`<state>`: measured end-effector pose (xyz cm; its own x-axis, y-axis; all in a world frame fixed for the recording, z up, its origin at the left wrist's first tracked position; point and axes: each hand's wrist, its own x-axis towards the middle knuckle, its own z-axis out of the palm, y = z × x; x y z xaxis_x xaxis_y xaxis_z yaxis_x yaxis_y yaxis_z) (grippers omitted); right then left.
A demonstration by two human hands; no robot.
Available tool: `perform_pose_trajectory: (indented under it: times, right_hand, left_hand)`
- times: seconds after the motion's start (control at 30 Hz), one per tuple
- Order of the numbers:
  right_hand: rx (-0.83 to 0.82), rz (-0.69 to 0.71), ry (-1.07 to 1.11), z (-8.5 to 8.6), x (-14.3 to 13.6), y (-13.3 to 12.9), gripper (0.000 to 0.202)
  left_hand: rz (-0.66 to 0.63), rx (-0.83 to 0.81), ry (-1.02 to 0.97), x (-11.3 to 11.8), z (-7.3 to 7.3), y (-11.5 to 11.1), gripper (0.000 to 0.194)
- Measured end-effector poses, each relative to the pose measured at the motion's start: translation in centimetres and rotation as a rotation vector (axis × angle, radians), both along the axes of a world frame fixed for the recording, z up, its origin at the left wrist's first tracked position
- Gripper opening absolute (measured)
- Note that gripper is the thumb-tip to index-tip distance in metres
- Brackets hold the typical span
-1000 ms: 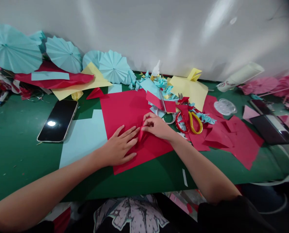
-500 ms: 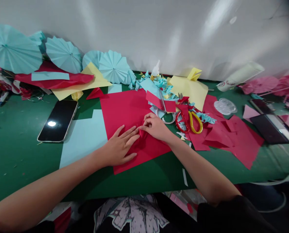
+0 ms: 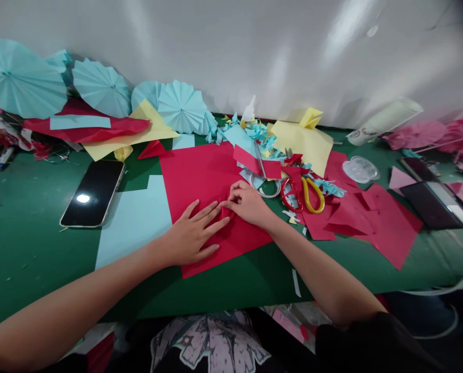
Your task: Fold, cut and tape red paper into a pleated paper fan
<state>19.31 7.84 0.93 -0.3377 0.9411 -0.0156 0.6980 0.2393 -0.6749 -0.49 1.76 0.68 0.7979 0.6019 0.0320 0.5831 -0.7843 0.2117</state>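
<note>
A large red sheet (image 3: 200, 171) lies on the green table. My left hand (image 3: 192, 235) rests flat on its lower part, fingers spread. Against the left fingertips, my right hand (image 3: 249, 204) pinches a small folded piece of red paper (image 3: 226, 211). Part of that piece is hidden by the fingers. A light blue sheet (image 3: 134, 223) lies to the left, partly under the red sheet and my left forearm. Right of my right hand are a roll of tape (image 3: 270, 195) and scissors with red and yellow handles (image 3: 313, 196).
A phone (image 3: 94, 194) lies at the left. Pleated light blue paper fans (image 3: 182, 106) stand along the back wall. Blue scraps, a yellow sheet (image 3: 305, 142) and a white glue bottle (image 3: 249, 111) are behind. Red paper pieces (image 3: 390, 223) and a dark wallet-like object (image 3: 429, 204) lie right.
The small red piece now lies lower and flatter between my hands. My left index finger has shifted slightly right, toward it. My right fingertips have moved slightly left.
</note>
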Motion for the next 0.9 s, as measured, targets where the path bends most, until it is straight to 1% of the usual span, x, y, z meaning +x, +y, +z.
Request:
perform_pose_trajectory:
  times: [0.2,0.37,0.47,0.6,0.67,0.9]
  right_hand:
    - [-0.003,-0.003,-0.029,0.2,-0.1,-0.1,0.020]
    - [0.001,0.012,-0.004,0.0,0.1,0.0,0.019]
    - [-0.008,0.050,0.028,0.2,0.3,0.1,0.018]
    - [-0.093,0.131,0.045,1.0,0.6,0.1,0.013]
    - [-0.111,0.150,0.042,1.3,0.6,0.0,0.012]
    - [-0.043,0.047,0.033,0.9,0.1,-0.2,0.021]
  left_hand:
    - [-0.012,0.015,-0.003,-0.1,0.0,0.0,0.053]
    - [-0.028,-0.021,0.000,-0.2,0.3,0.2,0.045]
    - [-0.040,-0.042,-0.012,-0.3,0.6,0.2,0.042]
    - [-0.041,-0.063,-0.015,-0.3,0.7,0.3,0.040]
    - [-0.045,-0.071,-0.023,-0.4,0.7,0.4,0.039]
    - [-0.100,-0.102,-0.024,-0.6,0.9,0.6,0.036]
